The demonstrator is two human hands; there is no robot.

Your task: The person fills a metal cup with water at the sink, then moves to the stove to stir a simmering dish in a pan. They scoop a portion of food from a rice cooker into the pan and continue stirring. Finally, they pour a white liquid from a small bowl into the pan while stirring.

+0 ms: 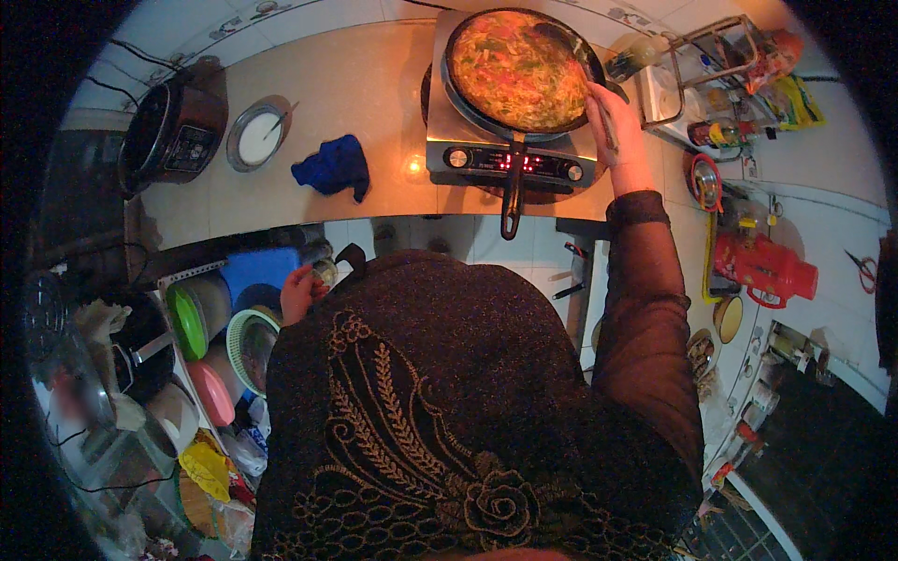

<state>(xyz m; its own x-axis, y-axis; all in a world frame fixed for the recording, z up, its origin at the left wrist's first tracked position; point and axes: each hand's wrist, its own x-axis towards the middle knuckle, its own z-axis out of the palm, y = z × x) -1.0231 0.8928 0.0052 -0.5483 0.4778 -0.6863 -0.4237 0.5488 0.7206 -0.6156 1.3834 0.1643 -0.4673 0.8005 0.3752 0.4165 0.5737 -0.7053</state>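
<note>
A black frying pan (602, 66) sits on an induction cooker (484, 156) with lit red digits. It is full of a soupy dish (515, 73) with yellow strands, red pieces and green bits. My right hand (617, 130) grips the handle of a dark-headed cooking utensil (554, 31) at the pan's right rim; the head rests in the food. The pan's long handle (512, 203) points towards me, untouched. Low at my left side, my left hand (302, 291) has its fingers bent beside a small clear round object (325, 271); whether it holds it is unclear.
Left on the counter are a dark electric cooker (175, 137), a metal bowl (245, 158) with white contents and a spoon, and a blue cloth (333, 168). A bottle rack (663, 123) and red thermos (765, 266) stand right. A shelf with a green basin (186, 322) is lower left.
</note>
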